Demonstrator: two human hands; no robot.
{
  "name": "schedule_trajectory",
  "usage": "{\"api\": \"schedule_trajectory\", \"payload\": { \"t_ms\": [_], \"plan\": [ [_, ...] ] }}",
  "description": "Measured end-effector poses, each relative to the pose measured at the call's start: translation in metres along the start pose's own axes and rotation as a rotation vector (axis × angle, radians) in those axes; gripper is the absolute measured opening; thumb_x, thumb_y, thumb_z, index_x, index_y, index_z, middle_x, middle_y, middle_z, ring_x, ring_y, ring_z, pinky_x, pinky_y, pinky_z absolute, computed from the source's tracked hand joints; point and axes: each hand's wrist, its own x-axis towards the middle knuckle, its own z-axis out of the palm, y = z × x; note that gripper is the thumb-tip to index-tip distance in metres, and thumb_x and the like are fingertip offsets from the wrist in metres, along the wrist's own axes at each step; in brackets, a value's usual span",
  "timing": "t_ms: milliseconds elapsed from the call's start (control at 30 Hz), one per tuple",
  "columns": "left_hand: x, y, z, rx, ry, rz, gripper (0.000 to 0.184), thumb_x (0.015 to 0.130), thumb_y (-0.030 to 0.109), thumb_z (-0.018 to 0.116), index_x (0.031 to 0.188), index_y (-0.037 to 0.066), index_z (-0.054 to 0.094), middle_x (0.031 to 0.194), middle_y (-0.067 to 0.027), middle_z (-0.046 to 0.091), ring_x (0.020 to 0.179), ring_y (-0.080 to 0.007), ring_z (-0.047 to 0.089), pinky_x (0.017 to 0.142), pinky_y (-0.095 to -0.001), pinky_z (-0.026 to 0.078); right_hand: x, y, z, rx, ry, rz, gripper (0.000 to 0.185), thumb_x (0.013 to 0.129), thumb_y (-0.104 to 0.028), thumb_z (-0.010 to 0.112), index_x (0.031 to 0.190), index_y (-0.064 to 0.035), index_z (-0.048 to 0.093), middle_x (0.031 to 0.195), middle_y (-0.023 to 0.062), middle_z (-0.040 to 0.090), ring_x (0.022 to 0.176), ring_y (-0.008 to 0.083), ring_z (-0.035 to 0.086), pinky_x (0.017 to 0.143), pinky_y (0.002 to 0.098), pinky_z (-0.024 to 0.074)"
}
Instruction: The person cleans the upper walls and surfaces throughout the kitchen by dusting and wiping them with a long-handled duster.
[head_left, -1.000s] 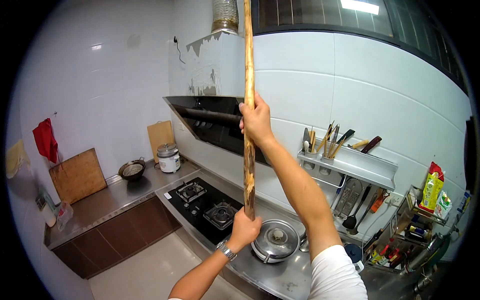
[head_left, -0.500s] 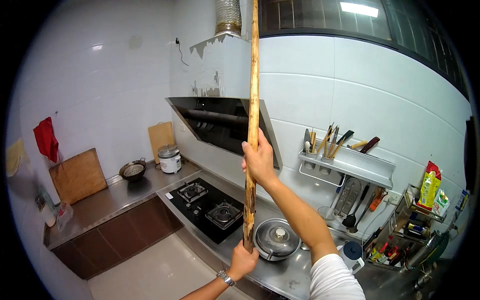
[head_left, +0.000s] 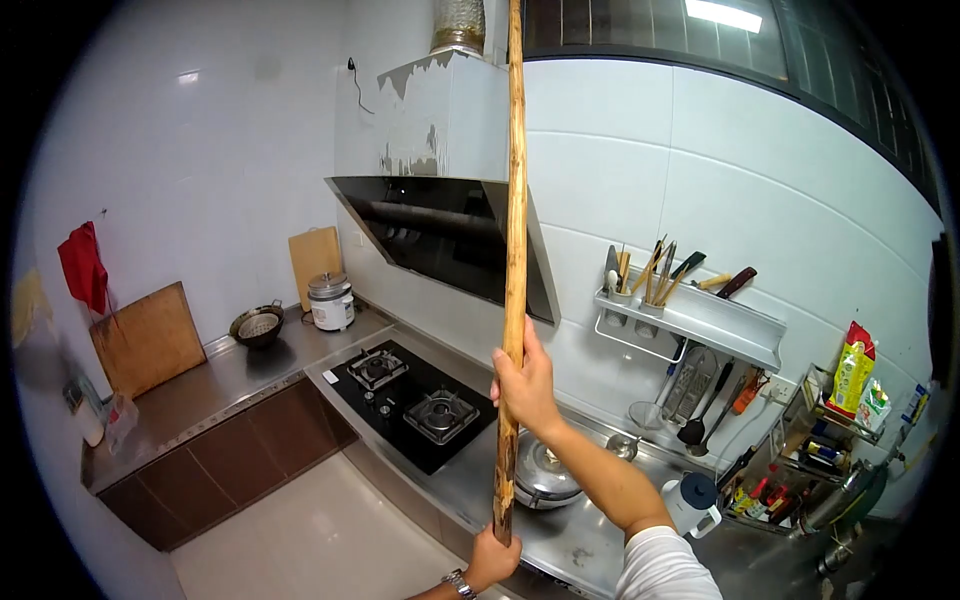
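A long, rough wooden pole [head_left: 517, 200] stands nearly upright before me, its top running out of view. My left hand [head_left: 492, 560], with a metal watch at the wrist, is wrapped round the dark, worn lower end. Higher up, my right hand [head_left: 527, 385] grips the shaft, fingers closed about it. Behind the pole hangs a dark range hood [head_left: 430, 240]; whether they touch I cannot tell. Below the hood is a gas hob [head_left: 425, 455] with two burners. A lidded pan [head_left: 545, 480] sits partly hidden behind the pole and my right forearm.
Left along the counter are a rice cooker [head_left: 331, 315], a wok [head_left: 257, 327] and a cutting board [head_left: 150, 340]. A wall shelf [head_left: 740, 325] holds knives and utensils. To the right stand a white kettle [head_left: 692, 505] and a rack [head_left: 790, 460] of bottles and packets.
Both hands have moved down in view together with the pole, and the right hand also slightly to the right. The kitchen behind has shifted slightly in view. Both grips stay closed.
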Motion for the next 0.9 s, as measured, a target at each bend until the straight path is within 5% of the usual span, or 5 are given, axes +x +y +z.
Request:
{"api": "schedule_trajectory", "payload": {
  "t_ms": [133,200,433,733,900],
  "plan": [
    [-0.019,-0.034,0.01,0.024,-0.006,0.08,0.026,0.079,0.02,0.063,0.074,-0.002,0.05,0.056,-0.015,0.055,0.05,-0.025,0.056,0.048,-0.0363,0.044,-0.022,0.007,0.003,-0.032,-0.005,0.022,0.064,0.09,-0.003,0.048,0.144,-0.0038,0.013,0.077,0.0032,0.048,0.046,0.0094,0.05,0.039,0.0224,0.0443],
    [-0.034,-0.034,0.017,-0.186,0.146,-0.023,0.023,0.078,0.015,0.062,0.091,-0.004,0.061,0.074,-0.0136,0.062,0.066,-0.023,0.057,0.063,-0.0378,0.046,-0.035,0.007,0.006,-0.01,0.01,0.055,0.062,0.089,-0.003,0.05,0.142,-0.0036,0.017,0.078,0.0036,0.048,0.046,0.01,0.051,0.04,0.0227,0.0449],
    [-0.061,-0.029,-0.014,-0.178,-0.06,-0.352,0.031,0.076,0.017,0.065,0.1,-0.004,0.06,0.084,-0.0163,0.064,0.077,-0.0295,0.061,0.071,-0.0401,0.047,-0.028,0.025,0.005,0.225,-0.068,0.243,0.041,0.084,-0.001,0.057,0.121,-0.0007,0.041,0.078,0.0043,0.052,0.049,0.0124,0.055,0.043,0.024,0.0473],
    [-0.08,-0.028,-0.044,-0.126,-0.038,-0.323,0.022,0.075,0.014,0.064,0.092,0.0,0.06,0.068,-0.0076,0.055,0.061,-0.0191,0.053,0.056,-0.0367,0.044,-0.037,0.042,0.035,0.403,-0.025,0.293,0.031,0.085,-0.003,0.054,0.114,-0.0022,0.041,0.067,0.0034,0.048,0.045,0.0112,0.048,0.04,0.024,0.0398],
    [-0.087,-0.063,-0.052,-0.216,-0.253,-0.507,0.012,0.078,0.014,0.062,0.084,0.006,0.056,0.064,-0.0003,0.048,0.056,-0.0156,0.047,0.049,-0.0338,0.037,-0.055,0.048,0.044,0.41,-0.008,0.346,0.022,0.089,-0.004,0.052,0.109,-0.0042,0.042,0.061,0.0019,0.046,0.043,0.0104,0.046,0.039,0.0246,0.0387]
  ]
}}
